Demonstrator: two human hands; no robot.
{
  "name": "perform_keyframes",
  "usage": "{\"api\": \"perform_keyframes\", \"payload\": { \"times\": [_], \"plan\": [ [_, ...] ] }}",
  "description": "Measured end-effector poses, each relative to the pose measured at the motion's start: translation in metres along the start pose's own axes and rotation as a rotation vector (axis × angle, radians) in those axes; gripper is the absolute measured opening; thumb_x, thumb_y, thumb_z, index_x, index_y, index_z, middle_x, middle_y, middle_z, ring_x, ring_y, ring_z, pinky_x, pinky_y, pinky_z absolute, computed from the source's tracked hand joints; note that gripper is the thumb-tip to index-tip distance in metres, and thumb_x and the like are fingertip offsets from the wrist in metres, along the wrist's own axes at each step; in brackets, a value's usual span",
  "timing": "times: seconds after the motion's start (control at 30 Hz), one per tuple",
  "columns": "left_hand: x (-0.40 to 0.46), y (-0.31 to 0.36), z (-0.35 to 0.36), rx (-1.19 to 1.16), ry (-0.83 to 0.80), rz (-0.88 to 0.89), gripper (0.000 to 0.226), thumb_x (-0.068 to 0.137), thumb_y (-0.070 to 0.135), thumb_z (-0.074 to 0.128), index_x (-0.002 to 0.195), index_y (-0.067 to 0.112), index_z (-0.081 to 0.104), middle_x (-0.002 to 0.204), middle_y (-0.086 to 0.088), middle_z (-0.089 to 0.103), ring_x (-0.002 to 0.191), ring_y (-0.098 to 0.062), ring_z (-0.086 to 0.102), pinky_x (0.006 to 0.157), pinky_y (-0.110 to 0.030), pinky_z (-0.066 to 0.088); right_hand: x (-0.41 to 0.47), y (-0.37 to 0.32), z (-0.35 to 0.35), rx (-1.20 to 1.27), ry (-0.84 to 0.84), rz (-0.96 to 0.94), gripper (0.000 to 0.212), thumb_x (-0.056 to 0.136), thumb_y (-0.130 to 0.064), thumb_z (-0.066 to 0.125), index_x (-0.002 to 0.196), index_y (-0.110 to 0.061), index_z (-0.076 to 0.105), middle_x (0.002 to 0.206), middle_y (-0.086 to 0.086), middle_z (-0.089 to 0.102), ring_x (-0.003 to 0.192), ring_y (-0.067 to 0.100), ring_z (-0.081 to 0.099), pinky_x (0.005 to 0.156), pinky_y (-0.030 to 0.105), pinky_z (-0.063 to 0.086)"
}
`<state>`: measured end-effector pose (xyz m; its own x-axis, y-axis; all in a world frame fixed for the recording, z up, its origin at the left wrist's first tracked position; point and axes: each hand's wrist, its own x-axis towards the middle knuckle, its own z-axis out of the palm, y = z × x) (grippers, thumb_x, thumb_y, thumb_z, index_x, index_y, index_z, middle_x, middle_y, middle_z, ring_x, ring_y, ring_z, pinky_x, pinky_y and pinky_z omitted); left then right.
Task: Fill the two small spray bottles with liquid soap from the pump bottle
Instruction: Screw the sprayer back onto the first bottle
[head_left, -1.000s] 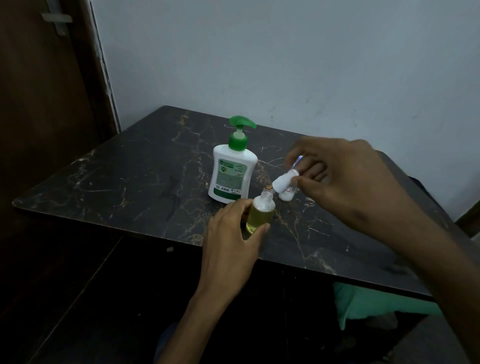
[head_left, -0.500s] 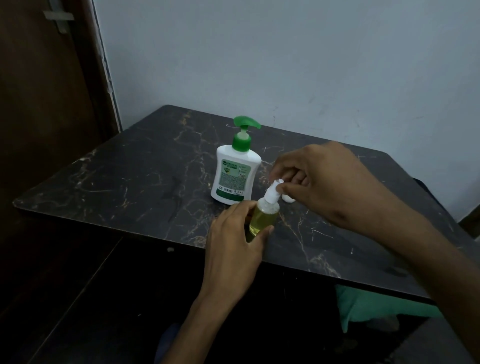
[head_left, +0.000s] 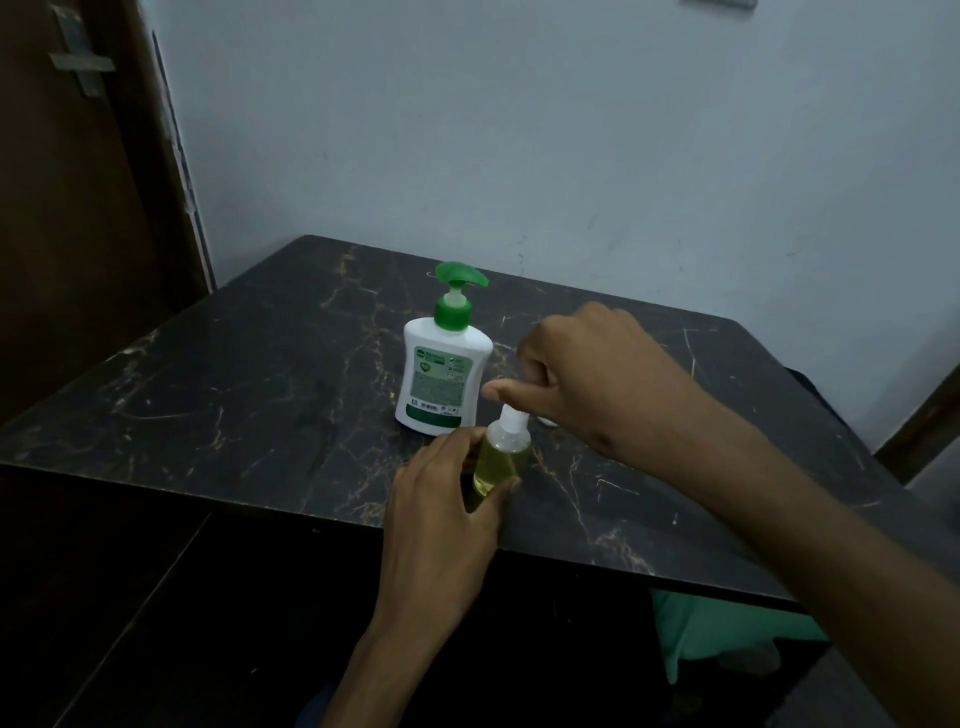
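Observation:
A small clear spray bottle holding yellow-green liquid stands near the front edge of the dark marble table. My left hand grips its body from the left. Its white spray cap sits on the neck, and my right hand pinches that cap from above with curled fingers. The white pump bottle with a green pump head stands just behind. A small white object, largely hidden behind my right hand, lies on the table.
A pale wall rises behind the table and a dark wooden door stands at the left. Green cloth shows below the table's front right edge.
My right hand brought the white cap down from beside the bottle onto its neck and now covers it from above. My left hand kept hold of the bottle.

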<state>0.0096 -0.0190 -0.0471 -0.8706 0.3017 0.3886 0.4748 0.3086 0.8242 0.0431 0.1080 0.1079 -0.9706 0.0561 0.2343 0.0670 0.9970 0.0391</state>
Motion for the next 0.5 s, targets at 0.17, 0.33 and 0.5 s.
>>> {"api": "perform_keyframes", "payload": {
  "times": [0.17, 0.33, 0.5],
  "plan": [
    [0.0, 0.001, 0.001, -0.004, 0.013, 0.01, 0.043, 0.086, 0.03, 0.084, 0.125, 0.034, 0.068, 0.114, 0.022, 0.068, 0.109, -0.003, 0.063, 0.1, -0.043, 0.054, -0.003, 0.004, -0.002, 0.025, 0.035, -0.067, 0.033, 0.092, -0.057, 0.065, 0.081, -0.026, 0.06, 0.071, -0.009, 0.063, 0.063, 0.007, 0.056, 0.062, 0.031, 0.051],
    [-0.001, 0.0, 0.001, -0.001, 0.012, 0.026, 0.039, 0.086, 0.03, 0.084, 0.122, 0.037, 0.068, 0.107, 0.027, 0.065, 0.106, 0.0, 0.062, 0.098, -0.041, 0.054, -0.007, 0.012, -0.01, 0.169, -0.013, -0.11, 0.014, 0.091, -0.024, 0.073, 0.103, -0.032, 0.07, 0.082, -0.015, 0.071, 0.072, -0.003, 0.065, 0.07, 0.022, 0.055],
    [-0.001, -0.001, 0.001, -0.002, 0.006, 0.021, 0.041, 0.087, 0.031, 0.083, 0.124, 0.036, 0.067, 0.113, 0.024, 0.067, 0.109, 0.0, 0.062, 0.1, -0.042, 0.054, -0.003, 0.014, -0.006, 0.173, 0.009, -0.098, 0.007, 0.09, -0.024, 0.076, 0.094, -0.029, 0.073, 0.078, -0.015, 0.071, 0.071, -0.003, 0.065, 0.072, 0.026, 0.058]
  ]
}}
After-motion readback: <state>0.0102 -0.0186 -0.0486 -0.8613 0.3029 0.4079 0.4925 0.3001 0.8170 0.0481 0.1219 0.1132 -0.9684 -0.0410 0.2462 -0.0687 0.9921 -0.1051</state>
